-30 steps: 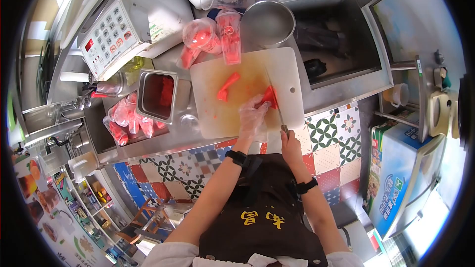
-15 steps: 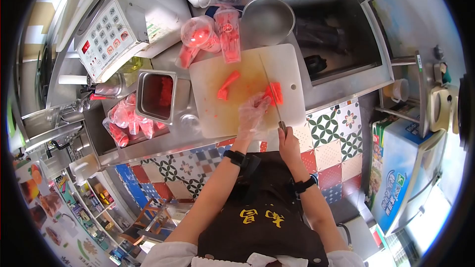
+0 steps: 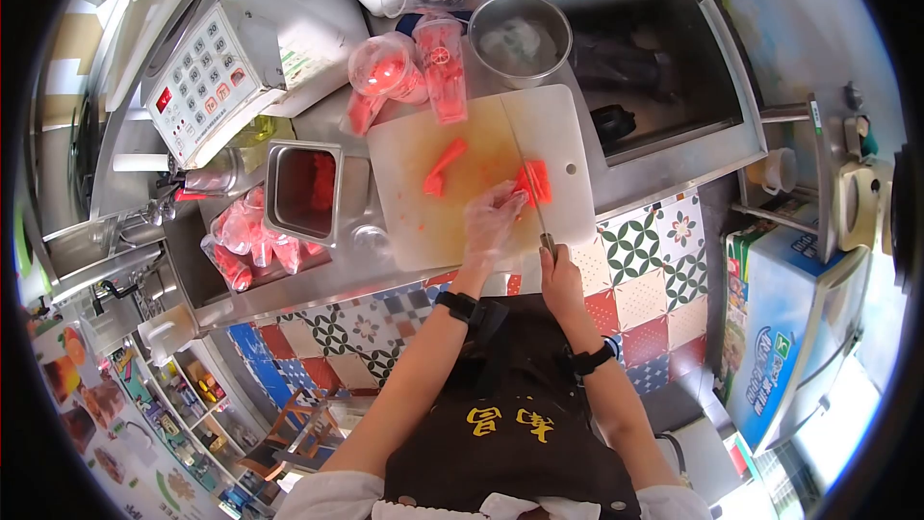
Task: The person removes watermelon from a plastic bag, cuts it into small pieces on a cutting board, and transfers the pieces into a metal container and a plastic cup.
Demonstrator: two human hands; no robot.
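Observation:
My left hand (image 3: 491, 217), in a clear plastic glove, has its fingertips closed against a chunk of red watermelon flesh (image 3: 540, 181). My right hand (image 3: 562, 279) is bare and wraps round the handle of a long kitchen knife (image 3: 524, 156). The blade lies across the chunk, right beside the gloved fingertips, its tip toward the far edge of the white cutting board (image 3: 409, 140). Left of the chunk, a narrow watermelon strip (image 3: 444, 166) rests on the board among small red bits and a yellowish wet stain.
Plastic cups of red fruit (image 3: 443, 72) stand behind the board. To the left are a steel container (image 3: 306, 144) with red fruit and several bagged red portions (image 3: 252, 231). A steel bowl (image 3: 521, 39) and the sink (image 3: 654, 149) lie beyond at the right.
Both hands and the knife stay almost in place on the chunk, with only a slight shift of the blade. A pale patch now shows inside the steel bowl.

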